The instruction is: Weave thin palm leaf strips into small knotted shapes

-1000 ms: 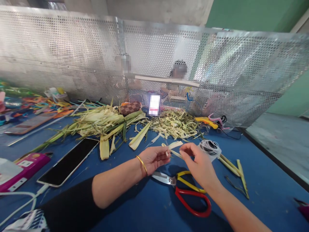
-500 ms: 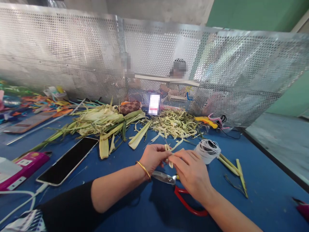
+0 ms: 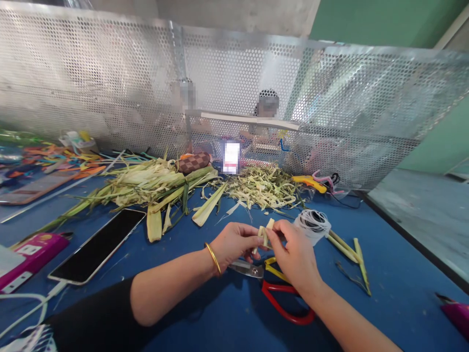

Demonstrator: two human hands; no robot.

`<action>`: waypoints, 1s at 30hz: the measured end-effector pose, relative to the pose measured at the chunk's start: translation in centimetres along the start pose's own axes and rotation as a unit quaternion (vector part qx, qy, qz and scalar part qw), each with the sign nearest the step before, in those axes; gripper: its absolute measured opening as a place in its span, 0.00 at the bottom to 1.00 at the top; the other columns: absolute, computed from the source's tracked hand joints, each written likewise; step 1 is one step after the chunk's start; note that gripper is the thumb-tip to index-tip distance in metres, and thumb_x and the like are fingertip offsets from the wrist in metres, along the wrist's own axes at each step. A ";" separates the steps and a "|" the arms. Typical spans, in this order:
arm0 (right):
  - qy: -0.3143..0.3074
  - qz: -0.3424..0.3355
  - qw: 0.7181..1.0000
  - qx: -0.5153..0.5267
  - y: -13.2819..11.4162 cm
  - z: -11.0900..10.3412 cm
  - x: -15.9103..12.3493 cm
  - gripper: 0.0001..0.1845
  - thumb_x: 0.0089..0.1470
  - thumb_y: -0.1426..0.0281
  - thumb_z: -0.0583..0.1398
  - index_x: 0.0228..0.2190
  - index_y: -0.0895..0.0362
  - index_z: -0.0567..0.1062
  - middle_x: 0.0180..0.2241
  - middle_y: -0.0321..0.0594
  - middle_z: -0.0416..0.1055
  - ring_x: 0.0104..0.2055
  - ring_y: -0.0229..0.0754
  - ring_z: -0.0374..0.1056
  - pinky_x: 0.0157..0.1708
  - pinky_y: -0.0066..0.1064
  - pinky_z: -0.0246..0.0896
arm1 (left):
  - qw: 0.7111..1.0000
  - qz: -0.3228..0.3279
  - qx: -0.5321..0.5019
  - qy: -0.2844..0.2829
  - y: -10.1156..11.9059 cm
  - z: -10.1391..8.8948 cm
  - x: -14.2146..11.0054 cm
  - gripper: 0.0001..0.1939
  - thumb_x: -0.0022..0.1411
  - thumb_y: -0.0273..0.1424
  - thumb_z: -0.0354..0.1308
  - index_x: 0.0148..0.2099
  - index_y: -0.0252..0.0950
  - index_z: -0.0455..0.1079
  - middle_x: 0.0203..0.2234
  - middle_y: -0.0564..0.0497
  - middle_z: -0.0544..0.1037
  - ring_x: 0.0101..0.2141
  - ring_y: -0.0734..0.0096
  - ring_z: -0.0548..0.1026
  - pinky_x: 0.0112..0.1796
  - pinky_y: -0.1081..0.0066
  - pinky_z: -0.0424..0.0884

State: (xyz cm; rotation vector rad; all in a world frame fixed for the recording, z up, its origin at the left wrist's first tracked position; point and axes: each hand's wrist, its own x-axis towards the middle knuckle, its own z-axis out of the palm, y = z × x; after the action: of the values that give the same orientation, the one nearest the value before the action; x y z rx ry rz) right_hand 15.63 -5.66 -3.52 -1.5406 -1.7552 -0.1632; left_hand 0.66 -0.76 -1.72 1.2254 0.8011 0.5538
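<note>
Since the frame half a second ago, the right hand (image 3: pixel 296 254) has turned from lying across the left fingertips to a pinch just beside them, and more of the yellow handle below now shows. Left hand (image 3: pixel 234 244), with a gold bangle (image 3: pixel 213 259) at its wrist, is closed between thumb and fingers on a pale husk strip (image 3: pixel 270 226); right thumb and forefinger are closed on the same material. Strip is located between the two sets of fingertips, above the blue table (image 3: pixel 205 318), with short ends projecting upward; whether it is one folded piece or several cannot be determined. Scissors (image 3: pixel 255 271) with one red and one yellow handle lie beneath the hands, partly covered. A coil of white cord (image 3: pixel 313 225) sits just beyond the right hand, cut stalks (image 3: pixel 361 259) near it. Farther back are heaped shreds (image 3: pixel 260 188) and, left of these, piled husks (image 3: pixel 146 183).
</note>
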 end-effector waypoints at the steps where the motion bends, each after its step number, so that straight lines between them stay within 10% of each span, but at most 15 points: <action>1: -0.005 0.019 1.000 0.013 0.0 0.1 -0.1 0.11 0.58 0.65 0.54 0.24 0.55 0.66 0.21 0.33 0.66 0.23 0.38 0.62 0.23 0.28 0.52 | 1.000 -0.007 -0.006 0.002 0.0 0.1 -0.1 0.10 0.46 0.34 0.63 0.29 0.32 0.75 0.25 0.49 0.77 0.19 0.79 0.69 0.21 0.77 0.64; 11: 0.001 0.010 0.997 0.076 0.3 -0.1 0.3 0.09 0.58 0.66 0.54 0.29 0.55 0.71 0.28 0.38 0.71 0.31 0.41 0.67 0.29 0.30 0.60 | 0.995 -0.019 -0.071 0.074 -0.3 0.6 -0.2 0.10 0.43 0.32 0.68 0.28 0.31 0.74 0.22 0.50 0.76 0.18 0.80 0.69 0.23 0.77 0.67; 15: 0.077 -0.113 0.990 -0.033 0.5 -1.0 0.6 0.08 0.58 0.67 0.56 0.38 0.56 0.72 0.36 0.44 0.72 0.40 0.46 0.68 0.40 0.38 0.59 | 0.986 -0.016 -0.130 0.102 0.0 0.2 0.1 0.10 0.43 0.31 0.68 0.27 0.31 0.73 0.21 0.51 0.75 0.20 0.77 0.71 0.26 0.75 0.70; 21: 0.015 -0.335 0.916 -0.222 0.1 -1.2 0.4 0.13 0.59 0.78 0.49 0.38 0.64 0.73 0.30 0.47 0.74 0.31 0.43 0.66 0.37 0.37 0.54 | 0.982 -0.019 -0.142 0.125 0.1 -0.3 0.4 0.09 0.43 0.29 0.68 0.26 0.31 0.72 0.21 0.51 0.75 0.24 0.75 0.74 0.28 0.76 0.70; 30: 0.017 -0.246 0.964 -0.102 -0.8 -0.2 -0.4 0.11 0.59 0.78 0.51 0.35 0.61 0.73 0.29 0.42 0.73 0.30 0.40 0.67 0.35 0.34 0.55 | 0.985 0.008 -0.120 0.123 -0.2 -0.2 0.4 0.09 0.42 0.30 0.67 0.27 0.31 0.74 0.22 0.52 0.75 0.26 0.74 0.73 0.30 0.74 0.69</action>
State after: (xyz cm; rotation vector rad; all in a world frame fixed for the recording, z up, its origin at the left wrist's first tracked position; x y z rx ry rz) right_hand 14.95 -6.30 -3.37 -1.1959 -2.1184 -0.6304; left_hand 0.76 -0.36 -2.04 0.9527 0.9044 0.8021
